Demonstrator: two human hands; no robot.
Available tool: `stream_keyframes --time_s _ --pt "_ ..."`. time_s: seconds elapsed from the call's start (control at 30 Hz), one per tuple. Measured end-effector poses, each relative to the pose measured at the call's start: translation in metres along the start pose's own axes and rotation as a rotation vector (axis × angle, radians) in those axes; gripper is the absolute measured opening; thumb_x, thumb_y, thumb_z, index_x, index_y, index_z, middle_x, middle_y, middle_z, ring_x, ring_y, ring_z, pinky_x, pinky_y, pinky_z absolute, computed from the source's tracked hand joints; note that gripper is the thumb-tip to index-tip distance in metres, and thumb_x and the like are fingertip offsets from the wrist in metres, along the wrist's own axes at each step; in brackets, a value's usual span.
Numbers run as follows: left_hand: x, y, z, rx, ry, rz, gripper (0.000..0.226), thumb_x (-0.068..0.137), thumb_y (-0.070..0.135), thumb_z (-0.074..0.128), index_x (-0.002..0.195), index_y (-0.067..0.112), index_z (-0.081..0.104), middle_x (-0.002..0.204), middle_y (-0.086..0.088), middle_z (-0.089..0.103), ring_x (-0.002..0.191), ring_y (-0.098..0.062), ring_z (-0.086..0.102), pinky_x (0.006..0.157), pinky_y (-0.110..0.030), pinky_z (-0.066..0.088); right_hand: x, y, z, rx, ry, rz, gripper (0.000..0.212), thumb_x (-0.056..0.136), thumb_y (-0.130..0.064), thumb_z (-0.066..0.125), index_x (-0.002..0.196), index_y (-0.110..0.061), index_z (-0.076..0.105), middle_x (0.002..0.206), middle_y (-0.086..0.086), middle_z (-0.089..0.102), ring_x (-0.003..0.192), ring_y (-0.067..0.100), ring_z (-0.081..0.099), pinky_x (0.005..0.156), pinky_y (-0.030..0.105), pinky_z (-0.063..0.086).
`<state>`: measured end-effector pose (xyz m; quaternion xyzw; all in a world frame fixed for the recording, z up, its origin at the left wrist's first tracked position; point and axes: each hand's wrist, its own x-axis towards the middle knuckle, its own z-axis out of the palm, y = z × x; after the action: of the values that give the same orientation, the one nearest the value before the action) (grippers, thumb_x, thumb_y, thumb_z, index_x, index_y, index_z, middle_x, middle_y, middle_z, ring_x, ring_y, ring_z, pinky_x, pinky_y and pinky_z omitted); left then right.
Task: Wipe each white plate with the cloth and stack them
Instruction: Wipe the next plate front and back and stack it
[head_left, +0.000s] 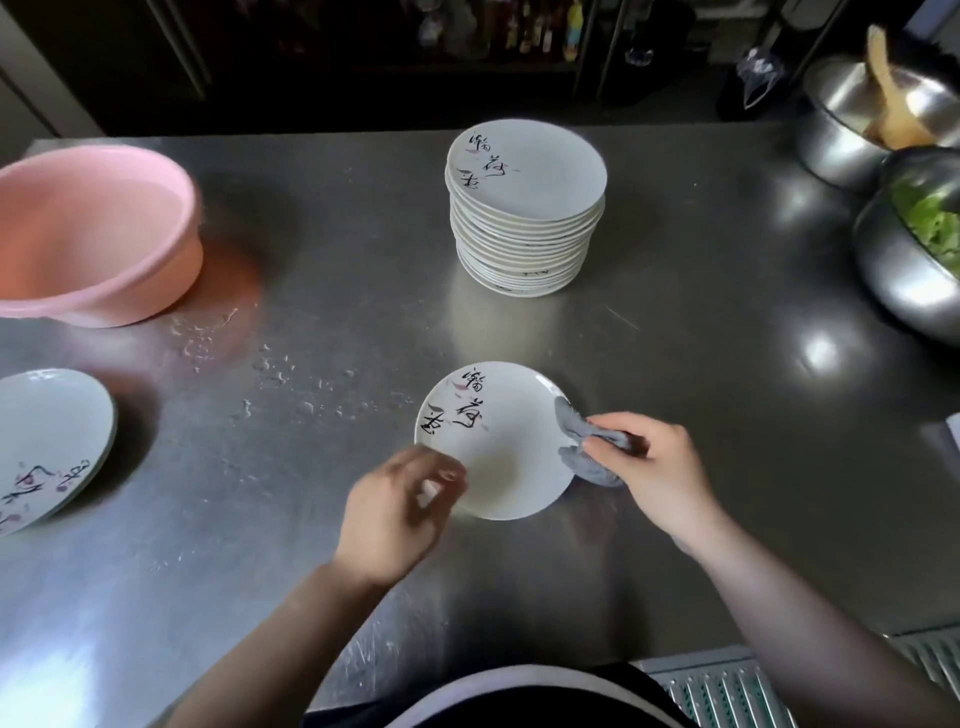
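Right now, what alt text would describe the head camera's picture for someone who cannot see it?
A person's right hand wipes a white plate with a grey cloth on a steel counter while the left hand, blurred, is at its rim. Behind stands a tall plate stack.

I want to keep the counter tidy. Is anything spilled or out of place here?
Yes. Water droplets lie spread on the steel counter, between the pink basin and the plate being wiped. The tall plate stack looks slightly uneven. Nothing appears broken.
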<state>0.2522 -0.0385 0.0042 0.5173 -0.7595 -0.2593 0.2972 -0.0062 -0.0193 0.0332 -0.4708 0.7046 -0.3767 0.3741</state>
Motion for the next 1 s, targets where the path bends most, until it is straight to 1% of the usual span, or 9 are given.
stream_keyframes --time_s 0.17,0.23,0.33,0.47,0.53,0.67,0.83,0.93,1.0 --pt "-0.002 -0.001 0.021 -0.030 -0.210 0.171 0.016 0.071 0.014 0.087 0.082 0.018 0.077 0.094 0.008 0.072 0.087 -0.011 0.068 0.077 -0.028 0.053 -0.014 0.015 0.010 0.037 0.025 0.043 0.020 0.079 -0.007 0.074 0.094 -0.019 0.075 0.091 0.003 0.072 0.086 0.020 0.068 0.084 0.046 0.053" --pt "-0.001 -0.005 0.025 -0.006 -0.238 0.199 0.018 0.066 0.010 0.089 0.078 0.017 0.077 0.092 0.004 0.073 0.086 -0.017 0.070 0.077 -0.032 0.055 -0.017 0.016 0.012 0.033 0.034 0.032 0.020 0.078 -0.007 0.075 0.092 -0.022 0.075 0.091 0.004 0.071 0.085 0.020 0.068 0.083 0.046 0.053" --pt "0.000 -0.010 0.029 -0.004 -0.193 0.206 0.019 0.063 0.002 0.087 0.074 0.013 0.076 0.088 0.000 0.074 0.082 -0.022 0.070 0.072 -0.035 0.057 -0.021 0.014 0.013 0.020 0.041 -0.002 0.029 0.077 -0.007 0.076 0.086 -0.034 0.071 0.087 -0.001 0.070 0.080 0.017 0.067 0.080 0.044 0.054" --pt "-0.001 -0.011 0.032 0.076 -0.156 0.247 0.020 0.065 0.005 0.088 0.075 0.017 0.076 0.087 0.005 0.073 0.080 -0.019 0.070 0.065 -0.027 0.055 -0.023 0.012 0.012 0.017 0.049 -0.025 0.029 0.077 -0.009 0.076 0.087 -0.036 0.071 0.086 -0.003 0.069 0.079 0.014 0.067 0.079 0.043 0.054" --pt "-0.001 -0.014 0.032 0.126 -0.134 0.330 0.006 0.076 0.014 0.080 0.078 0.018 0.076 0.089 0.007 0.073 0.082 -0.019 0.069 0.066 -0.026 0.053 -0.025 0.011 0.012 0.017 0.047 -0.027 0.026 0.077 -0.010 0.076 0.089 -0.034 0.072 0.087 -0.002 0.068 0.080 0.013 0.066 0.079 0.043 0.054" --pt "0.003 -0.009 0.025 0.143 -0.003 0.420 0.019 0.092 0.024 0.059 0.087 0.015 0.074 0.091 0.006 0.071 0.086 -0.018 0.068 0.069 -0.029 0.051 -0.027 0.002 0.008 0.082 0.086 -0.042 0.025 0.077 -0.009 0.076 0.092 -0.029 0.073 0.090 -0.002 0.069 0.082 0.012 0.067 0.080 0.039 0.055" --pt "0.031 0.019 0.000 0.068 0.168 0.300 0.023 0.093 0.030 0.059 0.086 0.011 0.070 0.085 0.006 0.068 0.078 -0.014 0.065 0.070 -0.026 0.051 -0.021 -0.031 0.003 0.225 0.098 -0.119 0.023 0.078 -0.010 0.076 0.096 -0.024 0.074 0.093 -0.005 0.071 0.084 0.011 0.069 0.079 0.033 0.056" --pt "0.045 0.036 -0.018 -0.101 0.182 0.062 0.021 0.089 0.038 0.063 0.087 0.017 0.066 0.084 0.019 0.066 0.080 -0.001 0.061 0.071 -0.011 0.043 -0.016 -0.054 0.004 0.276 0.086 -0.167 0.024 0.078 -0.006 0.076 0.095 -0.024 0.074 0.093 -0.002 0.070 0.084 0.013 0.069 0.079 0.033 0.056" --pt "0.049 0.046 -0.029 -0.279 0.189 -0.097 0.018 0.085 0.039 0.064 0.085 0.021 0.065 0.082 0.016 0.067 0.079 -0.003 0.062 0.071 -0.019 0.046 -0.014 -0.069 0.004 0.303 0.081 -0.193 0.025 0.078 -0.005 0.076 0.094 -0.024 0.074 0.093 0.000 0.069 0.083 0.014 0.069 0.079 0.033 0.056"
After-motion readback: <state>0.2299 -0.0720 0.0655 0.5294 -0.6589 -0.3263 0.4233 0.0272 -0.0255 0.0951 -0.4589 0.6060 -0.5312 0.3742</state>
